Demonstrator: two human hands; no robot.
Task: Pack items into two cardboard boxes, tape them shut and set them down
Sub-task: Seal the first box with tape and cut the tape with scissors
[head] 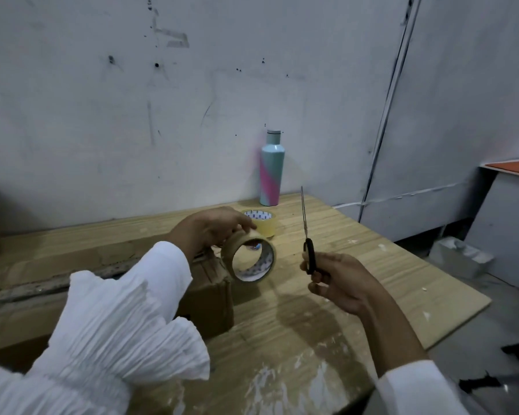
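Cardboard box [108, 283] lies at left on the wooden table [372, 283], flaps closed, a grubby strip of tape along its top seam; far left edge runs out of view. White ruffled sleeve [120, 324] crosses over the box. Left hand [210, 227] sits above the box's right end, fingers curled over the top of a brown tape roll [249, 259], holding it on edge with the hole facing the camera, just past the box's right corner. Second, clear tape roll [262, 223] lies flat on the table right behind the left hand, near the wall. Pastel blue-and-pink bottle [270, 172] stands upright against the wall, behind the clear roll. Right hand [336, 280] is off the table surface, fingers closed around the black handles of scissors [307, 235], blades together, pointing straight up. Brown roll and scissors are near each other, not touching.
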